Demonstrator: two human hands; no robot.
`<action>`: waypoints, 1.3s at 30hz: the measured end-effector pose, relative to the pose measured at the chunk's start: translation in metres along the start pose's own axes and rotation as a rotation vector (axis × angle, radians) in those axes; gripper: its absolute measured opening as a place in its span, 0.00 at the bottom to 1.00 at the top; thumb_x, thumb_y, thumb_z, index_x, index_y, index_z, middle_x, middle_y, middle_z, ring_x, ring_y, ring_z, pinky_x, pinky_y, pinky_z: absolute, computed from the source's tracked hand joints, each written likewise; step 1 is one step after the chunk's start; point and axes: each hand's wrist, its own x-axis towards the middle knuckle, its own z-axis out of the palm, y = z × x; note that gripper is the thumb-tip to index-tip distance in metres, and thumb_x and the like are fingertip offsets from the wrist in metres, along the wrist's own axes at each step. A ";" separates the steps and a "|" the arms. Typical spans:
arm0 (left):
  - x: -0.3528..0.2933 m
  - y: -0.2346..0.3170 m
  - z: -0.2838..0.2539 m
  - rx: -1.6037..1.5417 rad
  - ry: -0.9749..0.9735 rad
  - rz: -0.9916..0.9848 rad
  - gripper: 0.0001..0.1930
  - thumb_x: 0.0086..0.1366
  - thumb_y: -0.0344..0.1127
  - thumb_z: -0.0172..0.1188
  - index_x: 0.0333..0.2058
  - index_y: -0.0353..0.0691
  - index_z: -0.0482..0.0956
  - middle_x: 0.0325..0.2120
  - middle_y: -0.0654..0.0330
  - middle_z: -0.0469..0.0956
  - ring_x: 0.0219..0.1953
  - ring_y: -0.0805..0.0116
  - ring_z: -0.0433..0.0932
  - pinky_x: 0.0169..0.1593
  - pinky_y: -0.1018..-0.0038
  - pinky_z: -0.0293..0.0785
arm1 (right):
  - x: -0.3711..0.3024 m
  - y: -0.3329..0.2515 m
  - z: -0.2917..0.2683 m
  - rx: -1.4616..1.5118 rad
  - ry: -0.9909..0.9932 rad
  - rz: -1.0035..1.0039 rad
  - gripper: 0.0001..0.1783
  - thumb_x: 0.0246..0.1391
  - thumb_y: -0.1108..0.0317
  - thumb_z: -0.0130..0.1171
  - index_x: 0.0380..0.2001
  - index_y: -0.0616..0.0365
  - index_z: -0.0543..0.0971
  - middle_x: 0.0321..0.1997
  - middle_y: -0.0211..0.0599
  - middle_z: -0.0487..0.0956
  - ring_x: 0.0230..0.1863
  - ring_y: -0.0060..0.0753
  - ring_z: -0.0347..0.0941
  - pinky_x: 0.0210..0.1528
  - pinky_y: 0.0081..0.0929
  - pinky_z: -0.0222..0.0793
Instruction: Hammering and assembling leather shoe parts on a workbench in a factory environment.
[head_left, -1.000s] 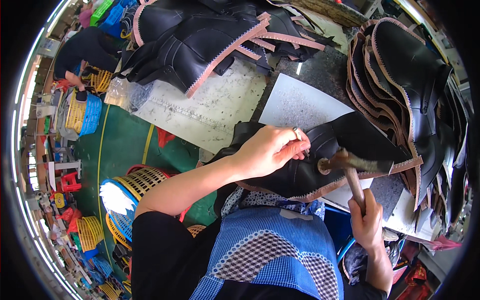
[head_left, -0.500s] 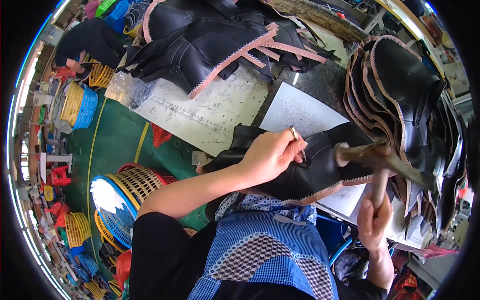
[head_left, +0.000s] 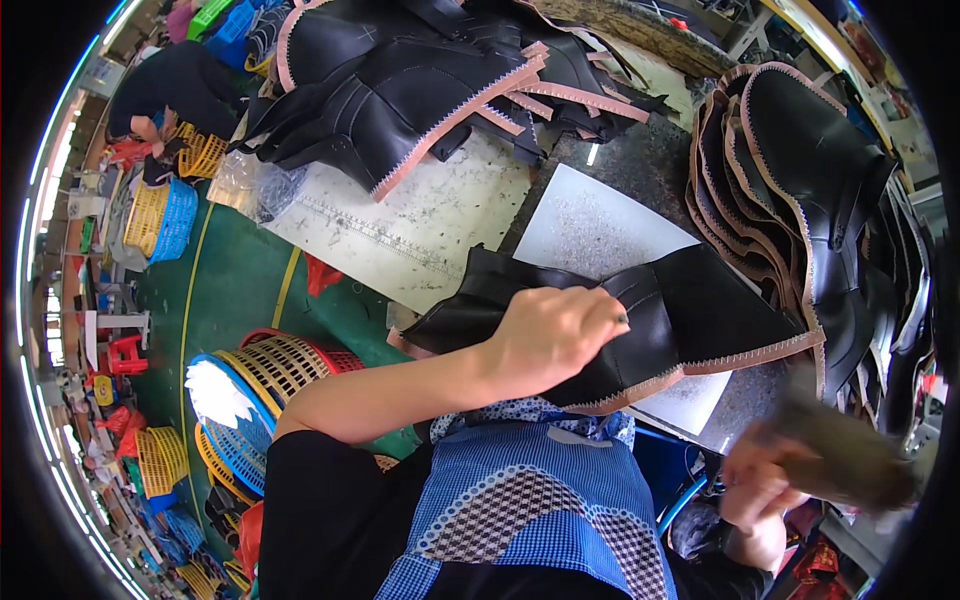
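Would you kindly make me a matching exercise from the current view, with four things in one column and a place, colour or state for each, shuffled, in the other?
Column one
1. Hammer
2. Left hand
3. Speckled white board
4. Stool

Column two
A. Partly covered by the trimmed black piece nearest the apron
B. Red, toward the far left of the picture
C. Held in the right hand, motion-blurred
D. Closed, over the trimmed black piece nearest the apron

Right pairs
1-C, 2-D, 3-A, 4-B
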 end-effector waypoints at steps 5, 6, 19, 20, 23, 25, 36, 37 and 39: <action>-0.007 -0.007 0.000 -0.176 -0.008 -0.316 0.06 0.65 0.29 0.63 0.32 0.35 0.75 0.24 0.60 0.81 0.24 0.64 0.83 0.27 0.73 0.77 | 0.046 -0.002 0.040 -0.703 -0.151 0.538 0.08 0.61 0.73 0.55 0.38 0.69 0.74 0.16 0.38 0.69 0.15 0.24 0.63 0.20 0.29 0.58; -0.009 -0.013 0.001 -0.366 0.007 -0.456 0.06 0.68 0.29 0.61 0.33 0.34 0.74 0.22 0.59 0.81 0.24 0.65 0.84 0.27 0.74 0.77 | 0.050 -0.005 0.041 -0.685 -0.160 0.612 0.08 0.59 0.73 0.59 0.38 0.67 0.75 0.16 0.51 0.73 0.16 0.49 0.76 0.20 0.34 0.66; -0.007 -0.036 -0.021 -0.825 -0.274 -0.546 0.09 0.75 0.32 0.53 0.41 0.30 0.74 0.35 0.56 0.81 0.37 0.68 0.84 0.42 0.73 0.82 | 0.030 0.021 0.043 -0.851 -0.239 0.575 0.09 0.57 0.72 0.62 0.31 0.63 0.71 0.17 0.57 0.73 0.22 0.63 0.75 0.22 0.45 0.66; -0.007 -0.036 -0.022 -0.827 -0.275 -0.548 0.09 0.75 0.32 0.53 0.41 0.30 0.74 0.35 0.56 0.81 0.37 0.68 0.84 0.42 0.73 0.82 | 0.030 0.021 0.043 -0.854 -0.238 0.576 0.09 0.57 0.72 0.62 0.31 0.63 0.71 0.17 0.57 0.73 0.22 0.64 0.75 0.22 0.45 0.66; -0.006 -0.037 -0.023 -0.815 -0.290 -0.535 0.08 0.75 0.32 0.53 0.41 0.30 0.74 0.35 0.56 0.82 0.37 0.67 0.85 0.43 0.72 0.82 | 0.029 0.022 0.043 -0.852 -0.230 0.579 0.09 0.58 0.72 0.62 0.31 0.63 0.71 0.17 0.56 0.73 0.22 0.63 0.75 0.22 0.45 0.66; -0.007 -0.038 -0.025 -0.761 -0.309 -0.487 0.07 0.74 0.31 0.54 0.41 0.32 0.74 0.34 0.55 0.82 0.37 0.66 0.85 0.42 0.73 0.82 | 0.032 0.021 0.041 -0.843 -0.228 0.575 0.09 0.58 0.72 0.62 0.31 0.63 0.71 0.17 0.56 0.73 0.21 0.61 0.75 0.22 0.43 0.66; -0.013 -0.008 -0.015 0.015 -0.088 0.024 0.08 0.62 0.36 0.63 0.31 0.39 0.75 0.29 0.62 0.78 0.29 0.68 0.82 0.24 0.72 0.76 | 0.047 0.004 0.048 -0.771 -0.427 0.364 0.08 0.58 0.79 0.56 0.41 0.64 0.77 0.27 0.39 0.78 0.23 0.36 0.73 0.29 0.30 0.70; -0.013 -0.012 -0.012 0.021 -0.108 -0.045 0.10 0.65 0.38 0.61 0.32 0.38 0.75 0.27 0.59 0.80 0.28 0.66 0.83 0.25 0.69 0.76 | 0.057 0.005 0.048 -0.727 -0.364 0.169 0.11 0.58 0.78 0.56 0.44 0.67 0.77 0.25 0.35 0.77 0.21 0.32 0.70 0.26 0.29 0.67; -0.012 -0.014 -0.015 -0.357 -0.179 -0.549 0.07 0.70 0.33 0.59 0.35 0.37 0.75 0.30 0.57 0.81 0.29 0.67 0.84 0.30 0.74 0.77 | 0.057 -0.005 0.051 -0.612 -0.155 0.544 0.08 0.61 0.73 0.55 0.41 0.67 0.76 0.18 0.30 0.72 0.18 0.22 0.63 0.21 0.26 0.58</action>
